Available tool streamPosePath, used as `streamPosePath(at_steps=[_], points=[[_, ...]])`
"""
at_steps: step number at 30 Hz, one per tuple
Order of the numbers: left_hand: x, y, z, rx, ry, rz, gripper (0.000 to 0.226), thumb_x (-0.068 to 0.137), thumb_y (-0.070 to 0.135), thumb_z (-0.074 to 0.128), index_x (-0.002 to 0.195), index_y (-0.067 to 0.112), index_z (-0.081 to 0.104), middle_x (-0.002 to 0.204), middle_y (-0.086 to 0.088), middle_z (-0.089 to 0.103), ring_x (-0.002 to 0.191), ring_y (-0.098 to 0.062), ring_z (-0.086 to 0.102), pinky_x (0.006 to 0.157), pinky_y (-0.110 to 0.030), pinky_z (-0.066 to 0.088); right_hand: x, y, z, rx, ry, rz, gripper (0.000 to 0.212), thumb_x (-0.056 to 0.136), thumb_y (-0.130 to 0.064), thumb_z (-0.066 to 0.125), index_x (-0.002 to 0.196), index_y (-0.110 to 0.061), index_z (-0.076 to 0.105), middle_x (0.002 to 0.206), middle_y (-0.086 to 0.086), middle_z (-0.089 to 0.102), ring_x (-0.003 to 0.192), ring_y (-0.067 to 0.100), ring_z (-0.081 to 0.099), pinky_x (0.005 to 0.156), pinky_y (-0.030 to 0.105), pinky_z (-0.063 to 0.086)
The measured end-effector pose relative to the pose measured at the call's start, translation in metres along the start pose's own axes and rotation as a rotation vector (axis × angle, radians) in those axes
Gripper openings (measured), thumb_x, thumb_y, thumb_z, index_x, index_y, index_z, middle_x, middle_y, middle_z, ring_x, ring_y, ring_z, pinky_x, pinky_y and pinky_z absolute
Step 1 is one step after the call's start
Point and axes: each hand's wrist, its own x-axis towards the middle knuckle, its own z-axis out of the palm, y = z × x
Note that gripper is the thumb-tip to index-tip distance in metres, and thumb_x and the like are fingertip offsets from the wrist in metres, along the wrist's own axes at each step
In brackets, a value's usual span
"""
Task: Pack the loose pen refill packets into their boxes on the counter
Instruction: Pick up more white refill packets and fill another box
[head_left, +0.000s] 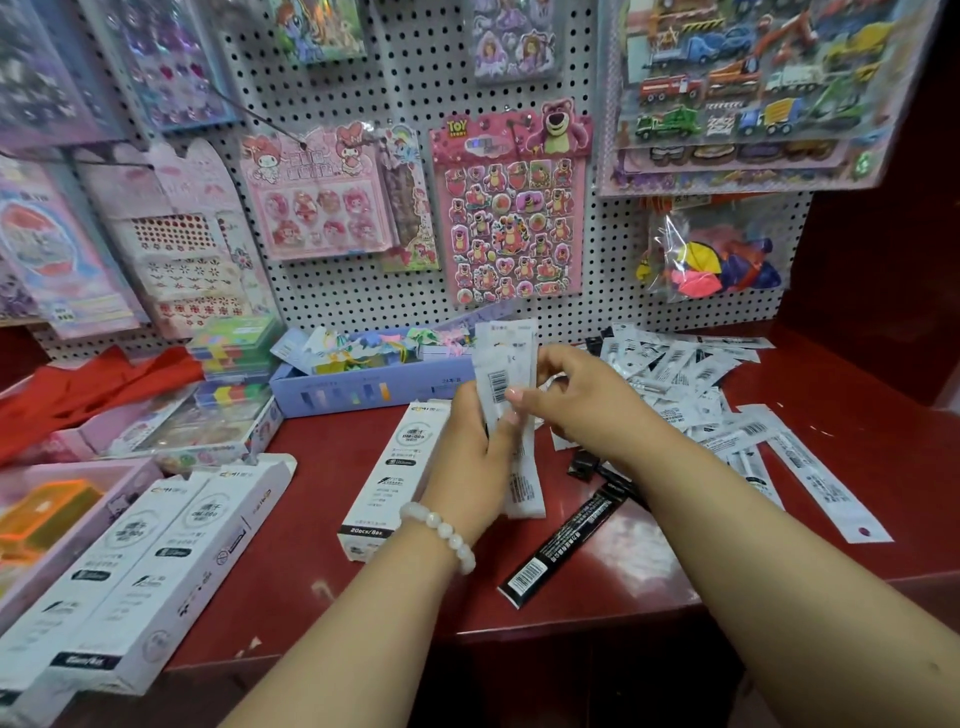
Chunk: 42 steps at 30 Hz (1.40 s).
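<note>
The stack of white refill packets (506, 410) is held upright above the counter (363, 582), gripped by the left hand (475, 457) and pinched by the right hand (576, 402), probably to square its edges. The open white box (395, 473) lies just beside it; the loose packets (691, 384) lie scattered to the right.

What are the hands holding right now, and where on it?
A stack of white refill packets. The left hand grips its lower half; the right hand pinches its upper middle with the fingers.
</note>
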Motion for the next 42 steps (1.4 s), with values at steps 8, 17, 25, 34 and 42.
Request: streamPosePath(at_steps=[8,17,25,34,42], points=[[-0.013,-0.007,0.010,0.176,-0.084,0.073,0.037,0.093,0.028,0.054,0.126,0.016,0.041,0.107,0.008,0.060,0.098,-0.008,0.058,0.071,-0.008,0.041,0.001,0.008,-0.003,0.038,0.016,0.041,0.014,0.082,-0.020,0.071,0.090,-0.012,0.062,0.051,-0.011,0.052,0.041,0.004,0.042,0.045,0.020,0.035],[-0.013,0.002,0.007,0.142,-0.048,0.051,0.030,0.090,0.039,0.055,0.106,0.014,0.047,0.078,0.011,0.055,0.067,0.013,0.053,0.057,-0.006,0.039,-0.002,0.003,-0.002,0.043,0.050,0.051,0.027,0.090,-0.020,0.062,0.066,-0.029,0.056,0.041,-0.016,0.055,0.036,-0.002,0.046,0.043,0.013,0.034],[-0.013,0.005,0.004,0.325,-0.012,0.131,0.029,0.094,0.041,0.047,0.105,0.014,0.046,0.089,0.000,0.062,0.080,-0.018,0.059,0.070,-0.035,0.047,-0.003,0.011,0.003,0.223,-0.034,0.147,0.006,0.083,-0.016,0.070,0.082,-0.018,0.064,0.055,0.006,0.058,0.039,0.013,0.042,0.031,0.019,0.032],[0.044,-0.031,-0.052,0.947,0.027,-0.297,0.066,0.082,0.061,0.052,0.131,0.018,0.042,0.134,-0.012,0.043,0.127,-0.033,0.032,0.101,-0.043,0.034,0.002,0.022,-0.024,0.325,0.110,0.228,0.012,0.088,-0.014,0.065,0.078,-0.007,0.063,0.051,0.002,0.062,0.034,0.006,0.043,0.033,0.017,0.036],[0.052,-0.029,-0.062,0.808,-0.077,-0.282,0.086,0.070,0.036,0.064,0.142,0.036,0.019,0.120,-0.015,0.050,0.106,-0.036,0.054,0.085,-0.039,0.049,0.002,0.013,-0.016,0.356,0.084,0.164,0.014,0.090,-0.012,0.061,0.078,-0.007,0.066,0.060,0.005,0.066,0.043,0.012,0.048,0.039,0.020,0.043]])
